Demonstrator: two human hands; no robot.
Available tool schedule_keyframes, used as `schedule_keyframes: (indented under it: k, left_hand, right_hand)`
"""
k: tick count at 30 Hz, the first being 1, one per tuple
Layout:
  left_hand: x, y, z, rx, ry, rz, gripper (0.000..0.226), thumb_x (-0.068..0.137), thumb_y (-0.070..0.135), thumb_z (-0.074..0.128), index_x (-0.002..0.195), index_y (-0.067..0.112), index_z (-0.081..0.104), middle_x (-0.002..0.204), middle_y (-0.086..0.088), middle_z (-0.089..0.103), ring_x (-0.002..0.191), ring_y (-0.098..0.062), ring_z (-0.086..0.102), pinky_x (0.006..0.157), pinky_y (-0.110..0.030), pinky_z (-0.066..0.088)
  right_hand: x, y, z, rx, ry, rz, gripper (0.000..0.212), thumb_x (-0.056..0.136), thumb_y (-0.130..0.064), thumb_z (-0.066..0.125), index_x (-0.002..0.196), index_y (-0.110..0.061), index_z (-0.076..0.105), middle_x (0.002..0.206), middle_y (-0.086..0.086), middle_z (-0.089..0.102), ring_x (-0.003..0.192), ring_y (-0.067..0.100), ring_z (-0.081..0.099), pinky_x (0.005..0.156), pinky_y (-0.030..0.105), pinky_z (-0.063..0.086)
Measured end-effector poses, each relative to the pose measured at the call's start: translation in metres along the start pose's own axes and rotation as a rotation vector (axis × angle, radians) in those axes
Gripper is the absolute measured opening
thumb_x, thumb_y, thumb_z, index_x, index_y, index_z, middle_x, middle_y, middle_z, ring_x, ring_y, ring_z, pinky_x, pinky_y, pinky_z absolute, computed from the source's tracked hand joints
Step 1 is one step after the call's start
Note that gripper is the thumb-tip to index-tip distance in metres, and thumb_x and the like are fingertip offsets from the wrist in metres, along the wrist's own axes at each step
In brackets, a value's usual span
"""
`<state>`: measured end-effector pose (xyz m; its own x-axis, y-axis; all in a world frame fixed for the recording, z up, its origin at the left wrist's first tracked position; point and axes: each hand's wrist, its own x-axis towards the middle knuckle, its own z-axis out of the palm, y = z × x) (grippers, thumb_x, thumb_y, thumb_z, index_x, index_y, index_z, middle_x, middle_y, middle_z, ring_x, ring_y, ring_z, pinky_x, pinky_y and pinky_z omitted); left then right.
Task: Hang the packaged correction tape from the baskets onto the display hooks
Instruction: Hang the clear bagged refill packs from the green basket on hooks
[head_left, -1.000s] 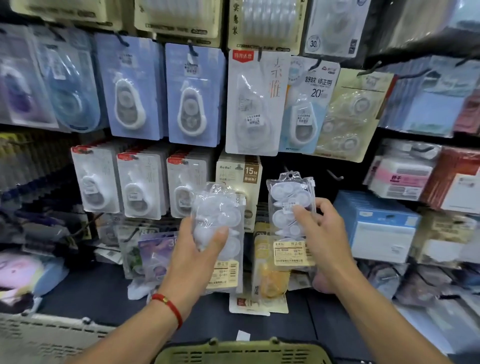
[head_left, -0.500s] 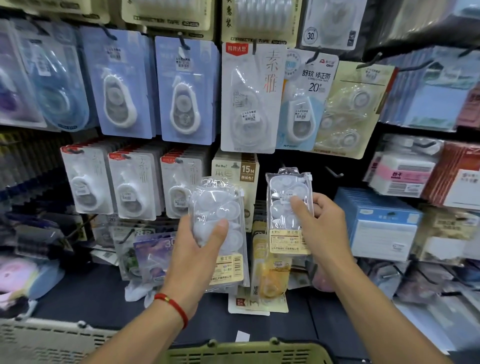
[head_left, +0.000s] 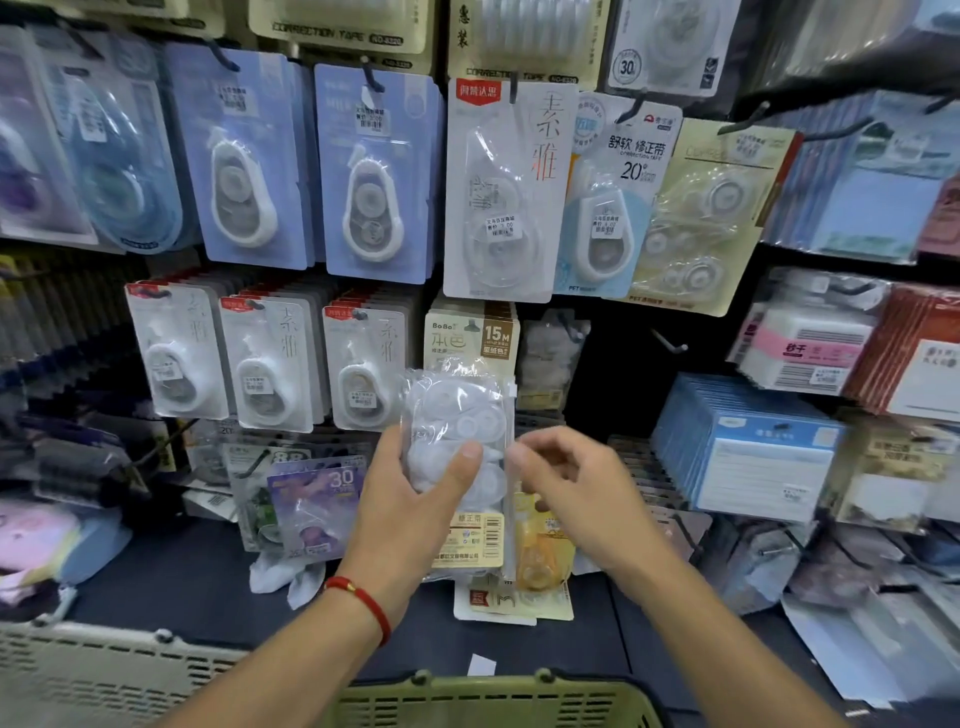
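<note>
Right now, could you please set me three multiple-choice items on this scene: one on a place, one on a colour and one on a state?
1. Where is the green basket?
A) at the view's bottom edge
B) on a hook
C) in the top row

2. What colour is the bracelet?
A) blue
B) red
C) black

3. How is the clear packet?
A) hung up
B) in the basket
C) held

Answers:
1 A, its rim runs along the bottom edge, under both arms.
2 B, a red band circles the left wrist.
3 C, the left hand grips it in front of the display.
</note>
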<state>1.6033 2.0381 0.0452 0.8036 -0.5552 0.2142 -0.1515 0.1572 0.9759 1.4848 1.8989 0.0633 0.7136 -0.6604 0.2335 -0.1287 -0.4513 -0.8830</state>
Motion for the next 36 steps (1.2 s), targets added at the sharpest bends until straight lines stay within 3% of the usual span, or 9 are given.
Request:
schedule_keyframes:
  k: [4,7,9,16,21,25,29,33,36]
  left_hand:
    - [0.000,-0.003,0.001,-0.029,-0.004,0.008,0.061,0.070,0.050,0.086,0.124,0.033,0.062,0.113,0.013,0.077,0.103,-0.004,0.075,0.082,-0.021,0.061]
    - [0.001,-0.002,-0.001,-0.055,-0.002,-0.016,0.060,0.074,0.053,0.083,0.126,0.031,0.062,0.117,0.009,0.077,0.107,-0.010,0.075,0.094,-0.037,0.061]
    - [0.001,-0.002,-0.003,-0.092,-0.021,-0.033,0.055,0.080,0.053,0.079,0.127,0.030,0.062,0.117,0.008,0.078,0.108,-0.013,0.075,0.099,-0.044,0.059]
    - [0.001,-0.006,0.001,-0.074,-0.035,-0.022,0.045,0.087,0.056,0.069,0.127,0.035,0.063,0.117,0.016,0.077,0.109,-0.003,0.073,0.094,-0.029,0.056]
    - [0.005,-0.008,-0.005,-0.058,0.013,-0.022,0.041,0.088,0.054,0.068,0.122,0.033,0.065,0.112,0.015,0.078,0.103,0.000,0.073,0.091,-0.025,0.054]
    - [0.007,-0.010,-0.007,-0.071,0.020,-0.034,0.031,0.093,0.047,0.068,0.120,0.032,0.065,0.110,0.011,0.079,0.101,-0.005,0.075,0.085,-0.024,0.054]
    - [0.007,-0.009,-0.006,-0.071,0.027,-0.016,0.027,0.096,0.043,0.069,0.120,0.033,0.065,0.107,0.016,0.079,0.097,0.001,0.074,0.073,-0.010,0.055]
    - [0.005,-0.007,-0.006,-0.062,0.017,-0.007,0.024,0.096,0.044,0.068,0.118,0.035,0.065,0.107,0.019,0.078,0.096,0.003,0.074,0.071,-0.006,0.053]
    - [0.005,-0.007,-0.007,-0.072,0.017,-0.006,0.025,0.096,0.043,0.068,0.119,0.035,0.065,0.107,0.018,0.078,0.097,0.002,0.074,0.072,-0.009,0.055]
  right_hand:
    - [-0.006,-0.005,0.013,0.042,-0.024,-0.027,0.046,0.079,-0.068,0.073,0.104,-0.029,0.072,0.096,0.000,0.077,0.090,0.022,0.074,0.080,0.047,0.063]
    - [-0.006,-0.004,0.013,0.134,-0.048,-0.016,0.011,0.099,-0.032,0.072,0.105,-0.023,0.074,0.097,-0.002,0.079,0.089,0.016,0.077,0.077,0.038,0.063]
    - [-0.008,-0.005,0.013,0.188,-0.046,0.012,0.008,0.102,-0.025,0.068,0.107,-0.021,0.073,0.099,-0.004,0.080,0.091,0.013,0.078,0.080,0.034,0.062]
    - [-0.008,-0.008,0.015,0.266,0.209,-0.017,0.032,0.092,-0.051,0.055,0.100,-0.021,0.063,0.098,0.017,0.072,0.085,0.039,0.069,0.074,0.058,0.056]
    - [0.003,-0.003,-0.006,0.261,0.368,-0.031,0.020,0.106,-0.046,0.053,0.098,-0.029,0.062,0.099,0.032,0.063,0.074,0.027,0.056,0.068,0.055,0.052]
    - [0.007,0.003,-0.015,0.277,0.358,-0.023,0.023,0.105,-0.049,0.054,0.100,-0.029,0.064,0.088,0.027,0.060,0.073,0.026,0.053,0.067,0.048,0.047]
    - [0.008,0.003,-0.016,0.302,0.343,-0.008,0.024,0.102,-0.050,0.056,0.101,-0.030,0.068,0.093,0.025,0.069,0.074,0.027,0.056,0.069,0.060,0.053]
    - [0.011,0.004,-0.018,0.326,0.349,0.027,0.026,0.101,-0.049,0.055,0.095,-0.030,0.070,0.071,-0.010,0.064,0.072,0.022,0.057,0.070,0.044,0.047]
    - [0.014,0.006,-0.020,0.327,0.350,0.054,0.027,0.105,-0.046,0.055,0.102,-0.028,0.074,0.086,-0.002,0.072,0.082,0.025,0.064,0.078,0.046,0.053]
